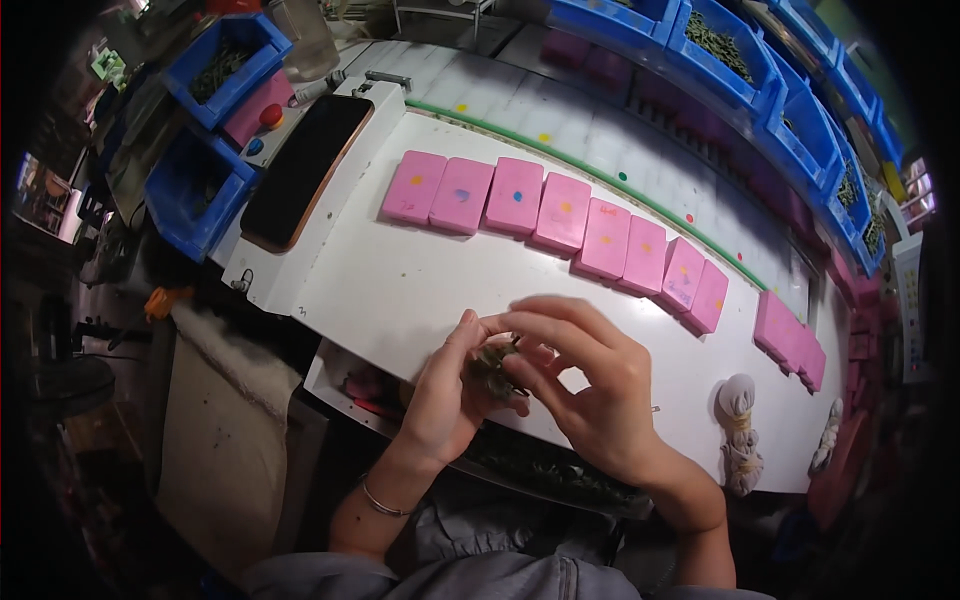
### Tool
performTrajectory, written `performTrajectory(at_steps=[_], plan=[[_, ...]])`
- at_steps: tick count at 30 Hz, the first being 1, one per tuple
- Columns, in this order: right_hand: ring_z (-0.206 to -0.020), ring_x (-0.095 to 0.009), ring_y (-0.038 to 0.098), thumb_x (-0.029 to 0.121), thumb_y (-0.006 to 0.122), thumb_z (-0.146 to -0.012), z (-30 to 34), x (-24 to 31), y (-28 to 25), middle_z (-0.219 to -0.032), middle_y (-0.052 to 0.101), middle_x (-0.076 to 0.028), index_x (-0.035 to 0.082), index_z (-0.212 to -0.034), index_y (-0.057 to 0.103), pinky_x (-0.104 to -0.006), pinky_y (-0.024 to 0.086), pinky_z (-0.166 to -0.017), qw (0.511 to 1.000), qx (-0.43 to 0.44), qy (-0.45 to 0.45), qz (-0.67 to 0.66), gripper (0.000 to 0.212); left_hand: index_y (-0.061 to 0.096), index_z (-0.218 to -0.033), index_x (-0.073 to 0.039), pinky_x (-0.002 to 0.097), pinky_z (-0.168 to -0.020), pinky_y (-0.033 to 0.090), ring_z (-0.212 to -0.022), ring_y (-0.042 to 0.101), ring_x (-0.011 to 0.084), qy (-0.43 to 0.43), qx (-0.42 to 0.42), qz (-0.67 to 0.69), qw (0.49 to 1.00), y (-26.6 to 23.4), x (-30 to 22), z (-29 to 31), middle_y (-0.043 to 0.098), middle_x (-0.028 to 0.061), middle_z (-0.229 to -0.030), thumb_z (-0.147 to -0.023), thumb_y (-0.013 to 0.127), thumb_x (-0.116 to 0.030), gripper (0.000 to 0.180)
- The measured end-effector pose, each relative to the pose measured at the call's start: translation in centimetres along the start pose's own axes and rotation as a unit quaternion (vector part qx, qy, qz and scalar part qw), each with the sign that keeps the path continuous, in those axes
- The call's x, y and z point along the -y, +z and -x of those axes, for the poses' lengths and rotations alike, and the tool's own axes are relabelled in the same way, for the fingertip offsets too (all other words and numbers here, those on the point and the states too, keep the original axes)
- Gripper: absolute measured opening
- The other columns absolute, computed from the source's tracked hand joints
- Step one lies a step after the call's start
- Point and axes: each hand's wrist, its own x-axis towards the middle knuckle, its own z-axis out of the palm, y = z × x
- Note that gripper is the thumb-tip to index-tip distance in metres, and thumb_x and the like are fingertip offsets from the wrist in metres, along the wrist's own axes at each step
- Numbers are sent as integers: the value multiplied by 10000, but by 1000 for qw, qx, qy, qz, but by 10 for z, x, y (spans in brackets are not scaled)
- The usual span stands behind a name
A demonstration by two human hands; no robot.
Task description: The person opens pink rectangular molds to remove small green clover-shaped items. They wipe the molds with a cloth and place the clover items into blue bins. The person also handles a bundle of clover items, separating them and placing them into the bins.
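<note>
Over the front edge of the white table, my left hand (440, 402) is cupped around a small cluster of dark green pieces (492, 370); their exact kind is too small to make out. My right hand (608, 385) reaches in from the other side, thumb and fingers curled with the tips at the cluster. Its fingers partly hide the pieces. Beyond both hands, a row of pink blocks (567, 212) with coloured dots lies on the white table (400, 290).
A phone (308, 172) lies on a white ledge at the left, near blue bins (200, 190). More blue bins (720, 45) with green pieces stand at the back right. Further pink blocks (788, 338) and a white wrapped bundle (740, 435) lie right. An open drawer (345, 380) sits below.
</note>
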Motion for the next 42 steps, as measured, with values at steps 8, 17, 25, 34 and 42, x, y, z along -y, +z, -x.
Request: performTrajectory(at_steps=[8, 17, 25, 34, 42], plan=[[-553, -264, 548, 186, 723, -732, 42, -39, 12, -713, 524, -87, 68, -784, 496, -365, 436, -473, 963, -8, 63, 263, 262, 491, -1130, 19, 240, -505, 433, -744, 607, 192, 63, -86, -87, 991, -1, -8, 2, 594, 146, -968, -931, 379, -208, 322], [-497, -186, 514, 48, 724, -722, 34, -14, 18, -680, 508, -71, 58, -875, 563, -298, 407, -440, 986, -58, 27, 152, 223, 494, -1177, -10, 215, -480, 448, -740, 608, 151, 44, -96, -134, 985, -2, -3, 8, 607, 101, -956, -983, 301, -280, 384], [-491, -74, 438, -61, 597, -788, 49, 1, 4, -639, 484, -43, -17, -829, 580, -201, 312, -443, 993, -67, 23, 95, 63, 588, -1055, -23, 180, -510, 430, -663, 573, 117, 257, -221, -117, 933, -30, -122, 20, 620, 62, -863, -895, 522, -205, 251], [-512, -114, 524, -33, 602, -796, 84, -13, -21, -643, 546, -60, -2, -792, 598, -213, 373, -454, 992, -32, 100, 70, 31, 601, -869, 54, 378, -610, 539, -714, 588, 250, 247, -519, -476, 665, -150, -300, -34, 581, 127, -810, -747, 513, -98, 213], [-494, -200, 500, 1, 632, -791, 102, -26, -58, -661, 531, -92, 24, -852, 604, -291, 400, -469, 991, -57, 90, 82, 70, 571, -1073, 83, 413, -899, 423, -1047, 554, 395, 321, -485, -734, 350, -207, -347, -38, 582, 294, -1077, -748, 555, -249, 465]])
